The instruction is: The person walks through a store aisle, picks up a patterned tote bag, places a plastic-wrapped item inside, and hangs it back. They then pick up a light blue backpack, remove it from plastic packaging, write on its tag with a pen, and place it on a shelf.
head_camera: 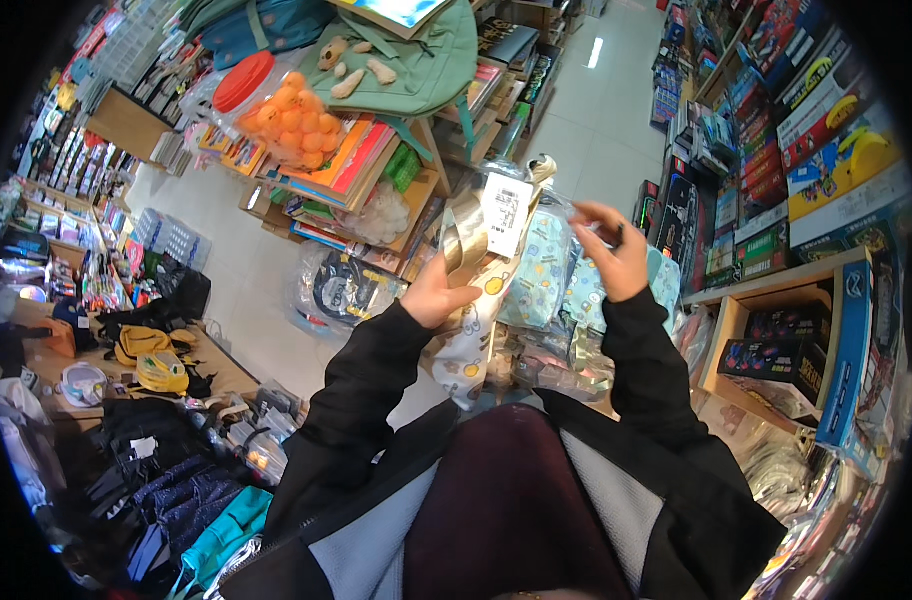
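My left hand (435, 294) is closed around a cream fabric bag (467, 367) printed with small yellow and grey cartoon figures. Its tan strap (462, 225) loops up above the hand. A white tag (507, 215) with a barcode and writing hangs over the bag's upper part. My right hand (613, 251) is raised to the right, thumb and fingertips close to clear plastic at the top of light-blue patterned bags (534, 274). Whether it grips that plastic is not plain. More light-blue patterned goods (587, 292) show behind the right hand.
A clear jar of orange balls (294, 120) and a green backpack (418, 75) top a stack of books ahead. Boxed toys (838, 165) line the right shelves. Yellow bags (159, 367) lie on a table to the left. A plastic-wrapped dark item (347, 289) sits beyond my left hand.
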The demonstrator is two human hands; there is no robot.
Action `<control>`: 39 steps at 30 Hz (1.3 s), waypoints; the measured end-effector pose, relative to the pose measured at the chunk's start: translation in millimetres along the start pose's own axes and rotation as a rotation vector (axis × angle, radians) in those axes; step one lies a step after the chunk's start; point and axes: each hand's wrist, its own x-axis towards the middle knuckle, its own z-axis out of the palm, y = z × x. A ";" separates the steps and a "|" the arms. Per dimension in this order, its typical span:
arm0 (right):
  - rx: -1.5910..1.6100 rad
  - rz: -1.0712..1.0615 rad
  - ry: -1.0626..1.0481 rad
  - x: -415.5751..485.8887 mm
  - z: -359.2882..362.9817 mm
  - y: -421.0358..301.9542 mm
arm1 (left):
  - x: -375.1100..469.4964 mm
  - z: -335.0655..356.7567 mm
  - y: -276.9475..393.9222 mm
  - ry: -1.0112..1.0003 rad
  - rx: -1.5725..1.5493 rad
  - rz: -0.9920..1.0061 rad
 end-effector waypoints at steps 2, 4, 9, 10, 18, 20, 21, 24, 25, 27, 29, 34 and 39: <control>0.089 0.087 0.004 10.8 20.7 -19.7 | -4.2 1.9 2.4 -0.020 0.033 0.009; 0.287 0.284 -0.110 16.6 32.9 -26.6 | -7.8 2.8 3.0 -0.036 0.007 0.045; 0.302 0.212 -0.016 6.0 50.8 -29.7 | -10.5 -0.7 -1.9 0.205 -0.341 -0.129; 0.342 0.219 -0.060 1.5 53.9 -29.5 | -10.3 -0.5 -3.9 0.176 -0.345 -0.117; 0.421 0.324 -0.026 -29.4 63.2 -13.5 | -11.6 29.4 -13.3 0.020 -0.944 -0.155; 0.405 0.390 -0.045 -35.7 60.9 -9.4 | -10.2 35.7 -12.9 0.200 -0.699 -0.122; 0.320 0.437 -0.195 -37.3 58.2 -8.3 | -9.4 37.0 -12.3 0.236 -0.599 -0.090; 0.207 0.430 -0.178 -30.9 41.5 -10.0 | -9.2 34.5 -6.4 0.330 -0.536 -0.083; 0.250 0.483 -0.033 -25.0 34.1 -12.1 | -10.6 33.3 -2.6 0.336 -0.512 -0.080; 0.774 0.365 0.198 -11.1 23.0 -16.8 | -14.9 34.1 6.7 0.179 -0.458 -0.160; 0.858 0.247 0.103 -1.4 21.5 -21.8 | -19.4 40.3 15.2 -0.001 -0.321 -0.199; 0.326 0.297 -0.025 -7.5 51.2 -36.6 | -25.9 57.2 19.7 0.005 -0.262 -0.216; 0.266 0.253 -0.133 -17.1 76.1 -33.2 | -28.7 64.2 14.9 0.061 -0.212 -0.174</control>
